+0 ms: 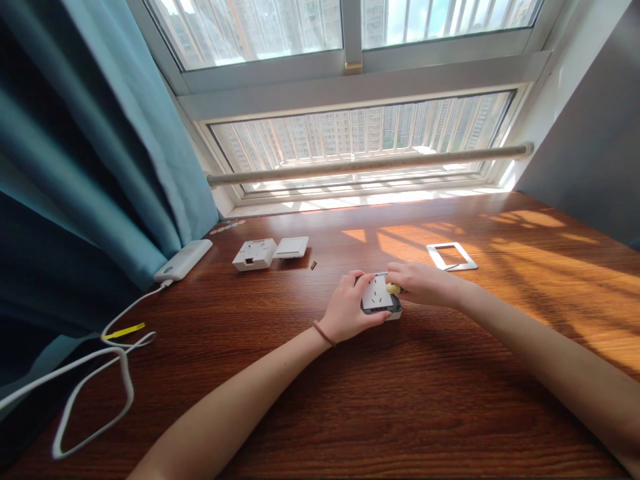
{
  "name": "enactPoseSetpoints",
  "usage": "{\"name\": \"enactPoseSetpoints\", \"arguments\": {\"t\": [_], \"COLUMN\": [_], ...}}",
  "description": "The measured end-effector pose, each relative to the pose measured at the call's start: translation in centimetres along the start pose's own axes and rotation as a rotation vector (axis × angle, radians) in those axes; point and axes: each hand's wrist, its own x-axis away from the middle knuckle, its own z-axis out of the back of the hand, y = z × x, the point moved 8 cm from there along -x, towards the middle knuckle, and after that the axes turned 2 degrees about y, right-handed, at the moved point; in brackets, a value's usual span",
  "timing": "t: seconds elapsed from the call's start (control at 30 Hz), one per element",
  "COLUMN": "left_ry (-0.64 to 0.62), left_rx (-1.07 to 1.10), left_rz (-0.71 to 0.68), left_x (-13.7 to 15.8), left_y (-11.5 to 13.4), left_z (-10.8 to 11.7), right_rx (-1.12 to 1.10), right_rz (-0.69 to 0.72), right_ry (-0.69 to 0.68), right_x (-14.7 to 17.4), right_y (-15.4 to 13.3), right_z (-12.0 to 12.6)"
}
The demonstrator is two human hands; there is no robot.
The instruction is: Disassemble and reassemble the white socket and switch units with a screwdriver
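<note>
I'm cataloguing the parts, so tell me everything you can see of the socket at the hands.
The socket is a squarish unit with a white, plastic-looking face pierced by dark slots, a dark grey surround and a white side showing below it. It sits face up on the brown, wood-grained table. The left hand grips it, fingers at the far left and thumb along the near edge. The right hand holds a yellow object at its right side; whether that touches it is unclear.

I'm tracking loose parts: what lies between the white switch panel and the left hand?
In the head view, what look like small screws lie on the table, nearer the panel.
</note>
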Motion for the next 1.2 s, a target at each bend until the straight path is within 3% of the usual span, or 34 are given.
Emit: {"name": "enactPoseSetpoints", "arguments": {"t": [0.17,0.33,0.5,0.67,0.8,0.9,1.0,1.07,1.2], "left_ry": [-0.002,-0.006,-0.009,-0.001,0.02,-0.014,-0.191,-0.298,-0.36], "left_rx": [-0.003,0.002,0.047,0.144,0.174,0.18,0.226,0.252,0.236], "left_rz": [-0.007,-0.001,-0.004,-0.023,-0.054,-0.134,-0.17,-0.171,-0.225], "left_x": [0.0,0.1,0.1,0.1,-1.0,-2.8,-4.7,-5.5,-5.9], "left_y": [0.1,0.1,-0.1,-0.1,0.1,0.9,1.6,1.6,1.4], "left_z": [0.0,0.1,-0.1,0.4,1.8,2.7,1.8,0.9,-0.2], "right_rx": [-0.06,-0.346,-0.869,-0.973,-1.306,-1.424,-1.374,-1.28,-1.11], "right_rz": [-0.006,-0.04,-0.273,-0.508,-0.754,-0.822,-0.87,-0.914,-0.872], "right_ry": [0.005,0.084,-0.059,-0.031,0.226,0.391,0.618,0.853,1.267], "right_x": [-0.1,-0.2,0.5,2.4,4.6,5.8,7.4,9.1,12.1], "right_y": [0.0,0.9,3.2,4.4,5.1,5.5,6.7,7.6,7.5], "right_z": [0.0,0.4,-0.6,-0.8,-2.2,-3.7,-3.7,-2.5,1.0]}}
